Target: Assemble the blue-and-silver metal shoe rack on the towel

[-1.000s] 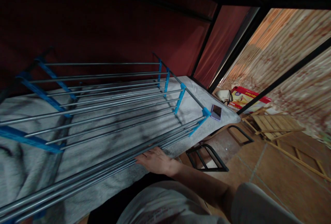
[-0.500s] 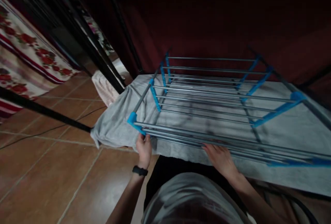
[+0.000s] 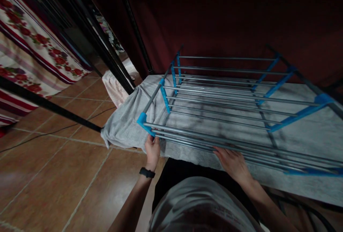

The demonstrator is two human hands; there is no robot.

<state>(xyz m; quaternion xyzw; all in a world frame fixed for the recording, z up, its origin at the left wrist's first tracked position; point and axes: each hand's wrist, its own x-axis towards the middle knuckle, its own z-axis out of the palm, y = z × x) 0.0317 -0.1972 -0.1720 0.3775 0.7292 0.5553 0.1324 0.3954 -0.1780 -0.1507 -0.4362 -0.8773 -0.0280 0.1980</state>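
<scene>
A rack of grey metal rods with blue plastic joints [image 3: 222, 96] lies on a grey blanket [image 3: 125, 124] spread over a low surface in front of me. My left hand [image 3: 152, 149], with a black band on the wrist, grips the rack's near left corner by the lowest rods under a blue joint. Further right, my right hand [image 3: 232, 160] rests on the near bundle of rods, fingers curled around them from below.
Black metal bed-frame posts [image 3: 112, 64] rise at the left. A floral cloth [image 3: 34, 53] hangs at far left. Brown floor tiles [image 3: 53, 174] lie below, crossed by a thin black cable. A dark red curtain hangs behind the rack.
My view swung from the rack's right end to its left end. My left hand came into view at the near left corner; my right hand stays on the near rods.
</scene>
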